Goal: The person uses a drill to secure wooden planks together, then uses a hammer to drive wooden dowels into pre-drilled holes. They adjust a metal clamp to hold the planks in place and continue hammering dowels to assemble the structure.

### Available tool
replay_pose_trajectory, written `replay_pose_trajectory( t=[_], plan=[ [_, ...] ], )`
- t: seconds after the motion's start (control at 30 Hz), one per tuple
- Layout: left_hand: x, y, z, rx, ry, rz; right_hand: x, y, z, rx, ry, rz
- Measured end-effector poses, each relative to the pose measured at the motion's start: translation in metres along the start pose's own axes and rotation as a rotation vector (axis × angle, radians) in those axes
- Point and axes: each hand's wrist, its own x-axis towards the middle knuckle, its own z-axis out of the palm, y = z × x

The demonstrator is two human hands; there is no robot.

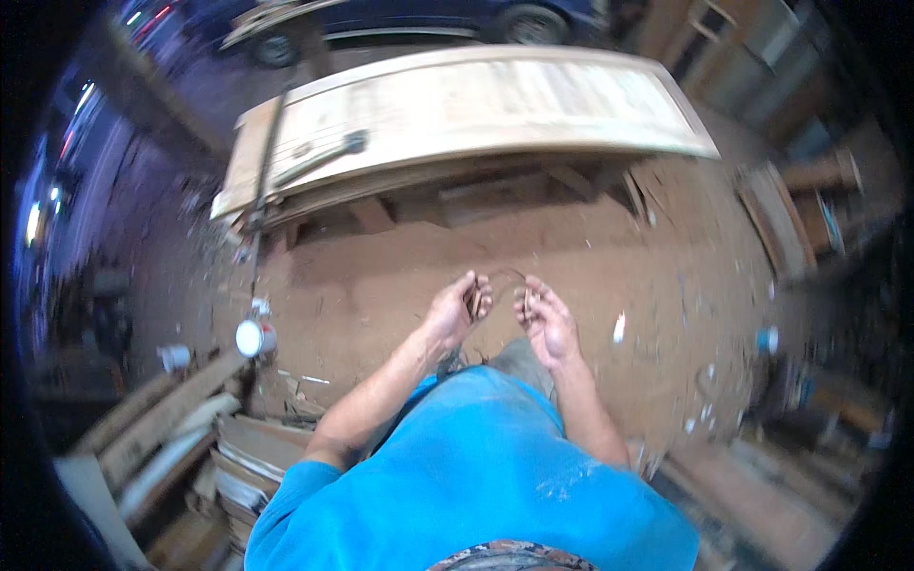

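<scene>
In front of my body, my left hand (461, 310) and my right hand (548, 322) are raised a short way apart over the brown floor. A thin, dark, curved strip (508, 272) arches between them, with one end at each hand's fingers. Its kind is too blurred to tell. The fingers of my left hand are curled, and a dark piece shows against its palm. My right hand pinches the strip's other end between thumb and fingers. Beyond both hands lies a long pale wooden panel (476, 100) with a raised frame, resting on supports.
On the panel's left end lies a hammer-like tool (324, 160) beside a long dark bar (270, 152). A white can (254, 338) stands at left, near stacked boards (157, 443). More timber (776, 219) lies at right. A dark vehicle (428, 17) is parked behind the panel.
</scene>
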Motion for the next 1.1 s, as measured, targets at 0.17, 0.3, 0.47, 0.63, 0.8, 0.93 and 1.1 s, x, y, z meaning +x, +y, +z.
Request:
replay_pose_trajectory(
  t=[0.17, 0.3, 0.47, 0.63, 0.8, 0.93, 1.1],
  plan=[
    [-0.046, 0.029, -0.087, -0.217, 0.233, 0.106, 0.061, 0.052, 0.071, -0.182, -0.16, 0.254],
    [-0.066, 0.046, -0.156, -0.422, 0.255, 0.264, 0.117, 0.086, 0.143, -0.375, -0.198, 0.351],
    [-0.082, 0.095, -0.229, -0.552, 0.388, 0.393, 0.223, 0.136, 0.235, -0.355, -0.241, 0.504],
    [-0.079, 0.19, -0.304, -0.524, 0.566, 0.514, 0.357, 0.214, 0.337, -0.377, -0.366, 0.43],
    [-0.062, 0.304, -0.38, -0.435, 0.701, 0.454, 0.49, 0.304, 0.43, -0.35, -0.31, 0.594],
    [-0.039, 0.407, -0.432, -0.27, 0.801, 0.434, 0.533, 0.344, 0.503, -0.37, -0.336, 0.571],
    [0.004, 0.503, -0.49, -0.067, 0.928, 0.369, 0.545, 0.368, 0.55, -0.414, -0.342, 0.607]
  ],
)
